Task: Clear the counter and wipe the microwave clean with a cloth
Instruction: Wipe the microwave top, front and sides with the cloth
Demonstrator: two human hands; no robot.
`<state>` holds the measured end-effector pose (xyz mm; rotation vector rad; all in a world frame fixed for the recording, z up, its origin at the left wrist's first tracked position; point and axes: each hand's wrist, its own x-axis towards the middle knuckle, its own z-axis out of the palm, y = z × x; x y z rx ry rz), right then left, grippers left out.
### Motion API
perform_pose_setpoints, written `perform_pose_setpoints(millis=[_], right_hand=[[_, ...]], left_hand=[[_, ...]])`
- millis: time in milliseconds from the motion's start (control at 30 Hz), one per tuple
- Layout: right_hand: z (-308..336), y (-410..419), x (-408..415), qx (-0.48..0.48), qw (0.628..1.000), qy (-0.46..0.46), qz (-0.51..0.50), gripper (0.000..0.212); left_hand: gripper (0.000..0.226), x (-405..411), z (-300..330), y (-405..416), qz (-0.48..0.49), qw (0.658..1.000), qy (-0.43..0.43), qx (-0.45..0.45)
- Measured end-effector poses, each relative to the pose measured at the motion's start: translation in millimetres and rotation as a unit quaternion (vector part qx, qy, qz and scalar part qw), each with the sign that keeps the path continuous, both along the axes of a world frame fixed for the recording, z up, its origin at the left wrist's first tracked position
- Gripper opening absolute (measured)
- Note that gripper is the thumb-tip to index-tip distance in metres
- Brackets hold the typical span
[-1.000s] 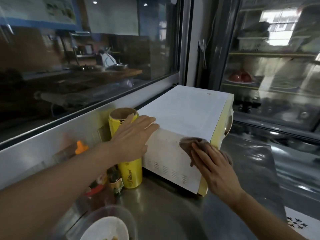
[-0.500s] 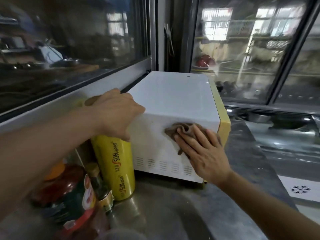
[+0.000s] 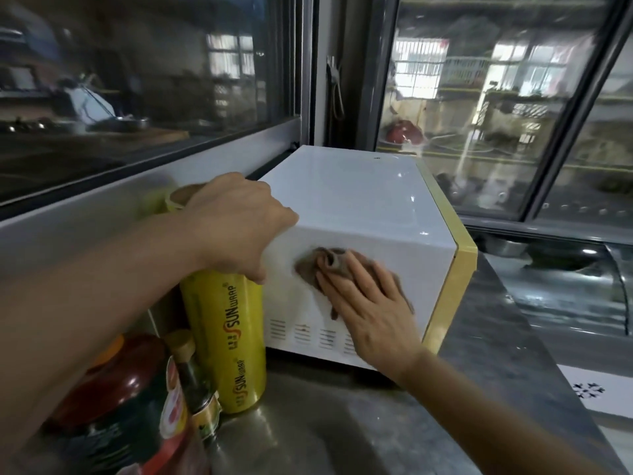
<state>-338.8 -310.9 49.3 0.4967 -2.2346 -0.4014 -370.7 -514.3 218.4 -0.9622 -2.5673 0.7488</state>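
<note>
Against the microwave (image 3: 359, 214) side, flat right hand (image 3: 368, 303) presses the cloth (image 3: 315, 265); left hand (image 3: 239, 224) clasps its corner.

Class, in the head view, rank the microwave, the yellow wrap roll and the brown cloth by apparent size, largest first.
1. microwave
2. yellow wrap roll
3. brown cloth, partly hidden under the right hand, so its full extent is unsure.

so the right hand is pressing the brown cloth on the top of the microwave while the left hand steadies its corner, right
Not quite: in the head view the right hand presses the brown cloth against the microwave's side panel, above the vent slots, not its top. The left hand does steady its corner.
</note>
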Motion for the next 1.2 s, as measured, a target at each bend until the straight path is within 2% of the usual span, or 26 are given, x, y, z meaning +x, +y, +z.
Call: perform_pose_setpoints(millis=[67,133,233,333,400,467,567,700,767,900,967,1133,1200], right_hand=[[-17.7,6.6,0.3,0.088,0.995,-0.039,0.019,0.055],[-14.8,17.6,6.1,0.107,0.993,-0.037,0.017,0.056],[15.0,12.8,9.9,0.028,1.000,0.000,0.008,0.056],[36.8,-11.9,-5.3,-0.041,0.998,0.049,0.017,0.055],[28.3,-20.7,-14.6,-0.005,0.999,0.035,0.026,0.055],[8.8,-13.9,-16.2,0.076,0.997,-0.002,0.036,0.056],[5.5,-0.9,-7.9,0.113,0.993,-0.012,0.029,0.055],[36.4,-23.0,-13.9,-0.013,0.999,0.040,0.020,0.050],[37.3,-39.0,-22.5,-0.026,0.998,0.050,0.027,0.050],[11.7,-31.4,-22.7,0.084,0.996,0.006,0.039,0.057],[17.4,-26.2,-19.3,0.113,0.993,0.013,0.044,0.058],[33.4,-46.1,-33.2,-0.006,0.998,0.058,0.034,0.053],[12.9,-49.0,-38.9,0.004,0.998,0.056,0.040,0.051]], left_hand=[[0.070,0.4,-1.5,3.4,0.003,1.000,0.004,-0.005],[0.066,-0.8,-1.9,5.3,0.004,1.000,-0.007,-0.008],[0.076,-5.3,7.5,2.1,0.013,0.998,-0.055,0.000],[0.097,-11.6,25.6,-3.9,0.039,0.994,-0.100,0.013],[0.104,-15.0,31.5,-6.4,0.061,0.986,-0.153,0.011],[0.105,-16.9,31.3,-7.2,0.079,0.978,-0.191,0.001],[0.104,-15.9,29.0,-7.8,0.072,0.980,-0.186,-0.004],[0.102,-13.7,26.7,-8.4,0.060,0.984,-0.169,0.010],[0.100,-14.2,25.0,-8.3,0.056,0.985,-0.159,0.017],[0.098,-15.3,22.4,-8.8,0.050,0.986,-0.154,0.030],[0.097,-15.0,21.9,-9.3,0.048,0.986,-0.155,0.035],[0.093,-15.6,21.6,-8.2,0.045,0.987,-0.150,0.046],[0.094,-16.0,21.8,-7.8,0.048,0.985,-0.155,0.051]])
